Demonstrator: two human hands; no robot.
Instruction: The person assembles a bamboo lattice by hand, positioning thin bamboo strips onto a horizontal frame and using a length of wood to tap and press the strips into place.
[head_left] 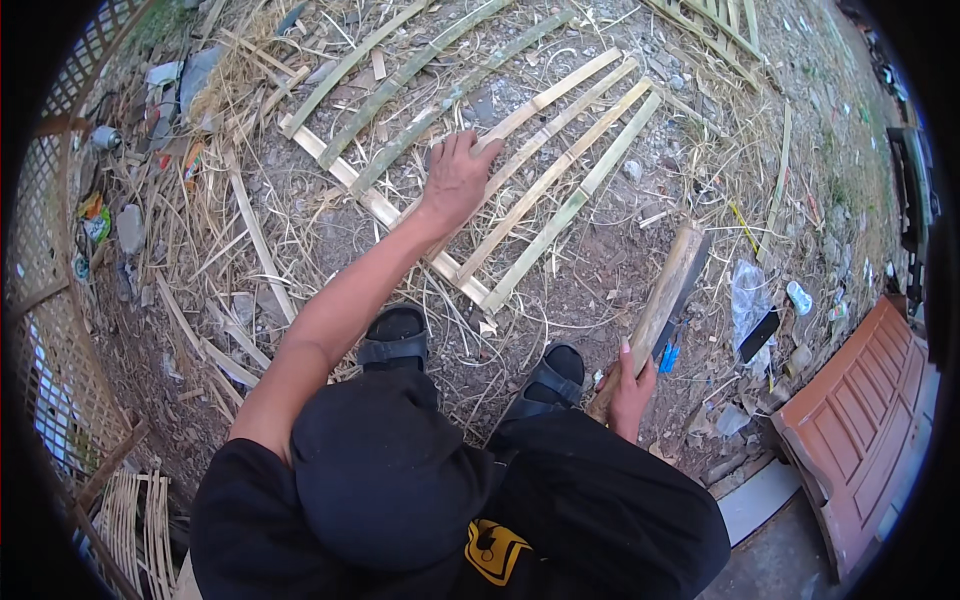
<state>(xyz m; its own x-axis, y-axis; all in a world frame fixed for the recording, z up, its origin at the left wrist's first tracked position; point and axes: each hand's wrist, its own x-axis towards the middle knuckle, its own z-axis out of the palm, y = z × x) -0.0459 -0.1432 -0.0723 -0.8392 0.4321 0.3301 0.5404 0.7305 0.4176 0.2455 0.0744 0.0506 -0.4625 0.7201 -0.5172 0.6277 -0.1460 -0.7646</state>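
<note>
My left hand (458, 180) is closed over a pale bamboo strip (560, 87), its fingers bent around the strip. That strip belongs to a row of several slats, pale and green, fanning away from a bamboo crosspiece (375, 205) on the ground. Beside the held strip, a green-tinged slat (575, 200) forms the row's right end. On the right, my right hand (630, 390) grips the lower part of a thick length of wood (662, 290), thumb along its side. A dark edge runs beside the wood; whether it is a blade I cannot make out.
My sandalled feet (393, 345) stand just below the crosspiece. Bamboo shavings and stones litter the dirt. At right lie a clear plastic bag (748, 300), a black flat object (760, 337) and a brown panelled door (860, 420). A lattice fence (50, 250) borders the left.
</note>
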